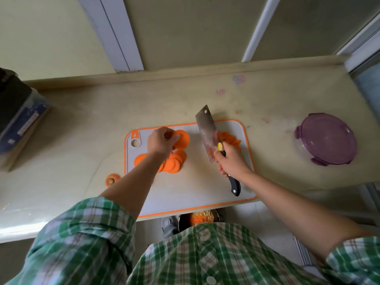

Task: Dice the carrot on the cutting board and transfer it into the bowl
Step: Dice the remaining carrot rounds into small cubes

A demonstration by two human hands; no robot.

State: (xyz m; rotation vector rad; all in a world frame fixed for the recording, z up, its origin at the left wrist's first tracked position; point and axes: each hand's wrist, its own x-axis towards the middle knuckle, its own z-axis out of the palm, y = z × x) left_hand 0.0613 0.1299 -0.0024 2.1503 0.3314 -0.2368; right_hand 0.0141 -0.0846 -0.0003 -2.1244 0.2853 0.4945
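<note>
Left grip (161,144): closed in a pinch on one round carrot slice (182,138), far-left part of cutting board (195,194). Right grip (230,161): wrapped round black handle (234,185) of cleaver (206,134), flat of blade facing up, tip pointing away from the body.

Edges and room: board orange-rimmed, near edge at the front lip of the surface (82,128). Bare grey board between the two grips and toward the body. Bare surface behind the board up to the raised back ledge. Purple-lidded container (327,138) well apart on the right. Dark box (18,124) at far left. Carrot end (112,179) just off the board's left edge.

Task items relative to grips: fanned carrot slices (176,161) under and just right of the left wrist. Heap of diced carrot (231,138) beyond the right grip, beside the blade. Dark-rimmed bowl (202,218) below the board's near edge, close to the shirt, mostly hidden, seemingly holding orange and pale dice.

Pose: both forearms bare and reaching forward, green plaid sleeves (92,233) rolled at the elbows. Left wrist bent down, knuckles up.
</note>
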